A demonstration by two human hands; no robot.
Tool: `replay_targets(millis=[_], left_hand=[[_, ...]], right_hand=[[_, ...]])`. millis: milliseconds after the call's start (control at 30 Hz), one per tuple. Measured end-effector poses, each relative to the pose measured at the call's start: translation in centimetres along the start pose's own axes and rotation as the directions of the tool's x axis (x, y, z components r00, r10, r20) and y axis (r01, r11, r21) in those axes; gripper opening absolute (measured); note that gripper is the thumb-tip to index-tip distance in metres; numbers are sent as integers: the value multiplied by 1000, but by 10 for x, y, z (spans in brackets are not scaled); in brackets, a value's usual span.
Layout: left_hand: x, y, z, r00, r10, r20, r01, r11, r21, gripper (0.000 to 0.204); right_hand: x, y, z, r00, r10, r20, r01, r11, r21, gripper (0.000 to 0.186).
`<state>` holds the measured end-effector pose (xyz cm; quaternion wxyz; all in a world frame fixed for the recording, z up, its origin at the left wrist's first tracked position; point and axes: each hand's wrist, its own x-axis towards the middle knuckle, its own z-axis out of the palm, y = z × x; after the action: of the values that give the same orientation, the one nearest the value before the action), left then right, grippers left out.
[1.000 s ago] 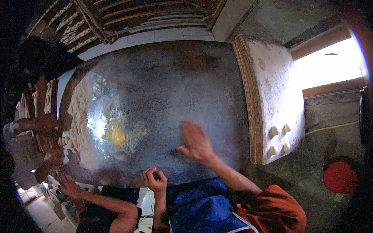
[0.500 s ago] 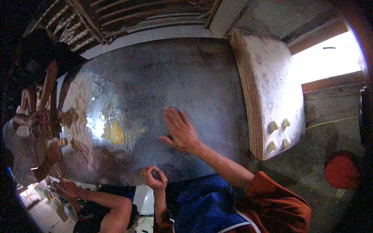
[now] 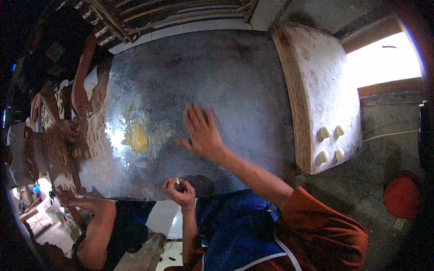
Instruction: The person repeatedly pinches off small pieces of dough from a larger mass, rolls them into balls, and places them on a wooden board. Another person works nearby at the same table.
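My right hand (image 3: 202,133) is held flat over the dark tabletop (image 3: 217,67), fingers spread and slightly blurred. Nothing shows in its grasp. Close to the table's near edge, my left hand (image 3: 181,193) is curled with thumb and fingers brought together. A tiny pale bit (image 3: 177,181) shows at its fingertips, too small to name. Left of my right hand lies a yellow, soft, greasy-looking lump (image 3: 136,138), with smears around it on the table. Several small pale dough pieces (image 3: 324,132) rest on a stack of boards (image 3: 316,81) at the right.
Spread flour (image 3: 97,140) covers the table's left end, where other people's hands (image 3: 68,130) work. Another person's arm (image 3: 97,210) is at the lower left. A red round object (image 3: 401,197) stands on the floor at right. Slatted racks (image 3: 181,13) line the far side.
My right hand has moved farther away across the table, its fingers spreading wider. My left hand stays curled near the edge. The other people's arms have shifted, and the whole view has moved slightly.
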<state>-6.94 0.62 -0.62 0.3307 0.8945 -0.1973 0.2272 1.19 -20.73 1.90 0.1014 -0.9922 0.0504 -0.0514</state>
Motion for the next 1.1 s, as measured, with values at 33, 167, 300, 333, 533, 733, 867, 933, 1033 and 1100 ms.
replay_targets(millis=[33,167,300,333,533,733,867,933,1033,1100], left_hand=[[1,0,-2,1000,9,12,-10,1000,20,34],[0,3,1,1000,24,-9,-24,999,27,34],[0,7,10,999,46,-23,-47,997,-57,33],[2,7,14,996,81,-23,-83,993,-85,34],[-8,-4,18,993,-81,-83,65,981,-180,28],[14,13,-12,993,-58,107,57,998,13,18],[62,62,-19,993,47,109,-22,976,-217,10],[100,86,-31,988,-89,127,143,843,-519,13],[170,149,-81,905,251,-343,-389,813,-433,28],[193,166,-103,717,434,-545,-609,771,-186,27]], right_hand=[[-43,-7,0,999,-52,15,49,990,132,92],[-104,77,-30,990,-5,140,-3,998,60,83],[-1,169,-22,938,158,-308,-213,965,-155,79],[34,182,-13,908,218,-356,-274,955,-114,81],[50,74,4,981,97,-168,-105,994,-43,92],[-70,125,-6,984,-64,-164,94,979,180,85],[-95,185,-26,904,336,-264,-334,941,54,82],[-108,137,-60,918,383,-98,-386,923,-7,80],[-169,100,-30,989,86,-119,-63,980,190,77],[-197,90,-24,984,-19,-175,66,961,267,73]])
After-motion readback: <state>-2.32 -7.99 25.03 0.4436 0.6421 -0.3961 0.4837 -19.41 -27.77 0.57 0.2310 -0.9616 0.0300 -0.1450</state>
